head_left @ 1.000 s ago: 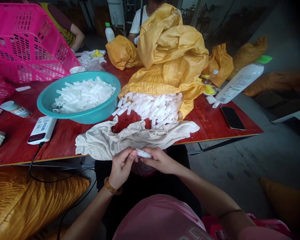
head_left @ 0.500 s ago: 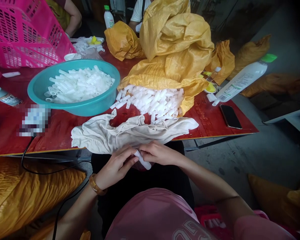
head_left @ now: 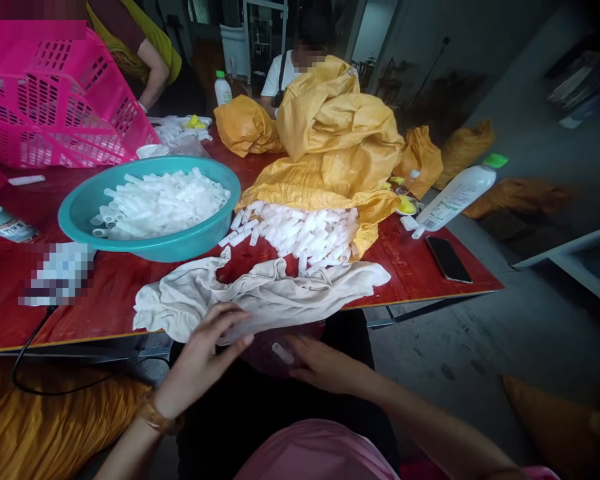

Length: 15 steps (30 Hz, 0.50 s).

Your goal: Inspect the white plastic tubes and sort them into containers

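Note:
My left hand [head_left: 215, 357] is raised over my lap at the table edge, fingers and thumb apart, holding nothing. It overlaps the near edge of a crumpled pale cloth [head_left: 260, 293]. Lower and to the right, my right hand [head_left: 323, 360] is slightly blurred, with one end of a short white plastic tube [head_left: 282, 353] between its fingertips and thumb. Under the tube, a thin see-through pinkish bag [head_left: 260, 363] shows dimly on my lap. Beyond the cloth, many similar tubes [head_left: 305, 230] spill from a yellow woven sack [head_left: 340, 133].
A teal basin [head_left: 150, 247] full of white tubes stands left on the red table [head_left: 105, 287]. Also there are a pink crate [head_left: 65, 107], a corded device [head_left: 60, 273], a lidded jar [head_left: 10, 223], a phone [head_left: 449, 259] and a tilted bottle [head_left: 455, 193]. Two people sit across.
My left hand has let go of the tube, opened and moved left. My right hand has lowered with the tube. The camera view has tilted up somewhat.

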{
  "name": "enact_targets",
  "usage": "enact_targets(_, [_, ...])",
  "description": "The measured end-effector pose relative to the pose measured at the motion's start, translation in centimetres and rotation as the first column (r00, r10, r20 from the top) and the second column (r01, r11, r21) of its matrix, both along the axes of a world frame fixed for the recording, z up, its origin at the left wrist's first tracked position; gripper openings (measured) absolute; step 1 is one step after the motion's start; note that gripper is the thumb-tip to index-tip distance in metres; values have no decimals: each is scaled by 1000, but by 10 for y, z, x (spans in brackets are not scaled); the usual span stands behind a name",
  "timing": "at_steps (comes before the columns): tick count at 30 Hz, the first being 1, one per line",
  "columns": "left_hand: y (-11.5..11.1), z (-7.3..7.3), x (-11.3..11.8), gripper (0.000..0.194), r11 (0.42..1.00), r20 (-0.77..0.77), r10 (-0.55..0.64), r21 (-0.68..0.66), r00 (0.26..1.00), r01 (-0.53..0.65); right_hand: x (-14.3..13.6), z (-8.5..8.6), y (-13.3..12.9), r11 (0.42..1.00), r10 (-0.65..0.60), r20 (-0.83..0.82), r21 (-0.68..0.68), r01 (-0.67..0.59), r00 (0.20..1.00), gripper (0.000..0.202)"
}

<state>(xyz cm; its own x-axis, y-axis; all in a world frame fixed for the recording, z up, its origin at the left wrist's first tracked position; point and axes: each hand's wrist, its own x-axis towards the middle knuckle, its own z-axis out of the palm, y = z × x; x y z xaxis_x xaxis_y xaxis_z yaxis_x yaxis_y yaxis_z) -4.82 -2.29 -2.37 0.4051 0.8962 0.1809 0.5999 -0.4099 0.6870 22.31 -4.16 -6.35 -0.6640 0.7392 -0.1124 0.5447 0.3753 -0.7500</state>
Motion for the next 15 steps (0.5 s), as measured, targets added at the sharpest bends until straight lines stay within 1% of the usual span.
enact_targets(2, [10,15,-11,29,997,3,75,24,997,-76,17,16,20,985,-44,20,167,40,999,32])
enact_targets(3, [14,23,-15,27,996,3,88,34,996,-88,25,26,34,959,-94,24,270,84,995,28])
enact_targets(4, [18,31,-19,25,994,1,96,48,995,-96,33,35,49,915,-162,35,379,137,986,28])
enact_targets(5, [23,39,-22,24,991,-1,112,72,994,-111,40,42,66,857,-223,71,490,161,972,28])
enact_targets(6, [30,48,-27,24,985,-4,139,105,990,-138,45,47,83,802,-263,140,582,135,955,28])
enact_targets(7, [40,56,-34,25,973,-7,179,147,984,-176,48,50,99,763,-283,221,642,79,933,27])
enact_targets(8, [53,65,-43,26,953,-10,234,201,972,-227,50,52,112,738,-290,304,675,10,907,26])
enact_targets(10, [87,85,-69,25,886,-40,369,318,929,-338,48,51,131,719,-283,430,687,-107,857,26])
enact_targets(11, [106,94,-85,24,842,-81,445,377,892,-386,47,49,136,715,-281,466,684,-141,839,27])
enact_targets(12, [126,103,-101,25,817,-168,502,412,848,-403,46,48,138,713,-279,490,682,-164,826,28])
enact_targets(13, [145,110,-117,28,835,-301,512,394,805,-384,46,48,138,712,-274,503,679,-179,820,28])
enact_targets(14, [163,115,-130,32,877,-454,473,326,755,-353,46,48,138,715,-262,504,675,-185,823,28])
enact_targets(15, [179,118,-142,34,903,-549,430,259,717,-343,48,48,137,719,-245,486,671,-179,839,27])
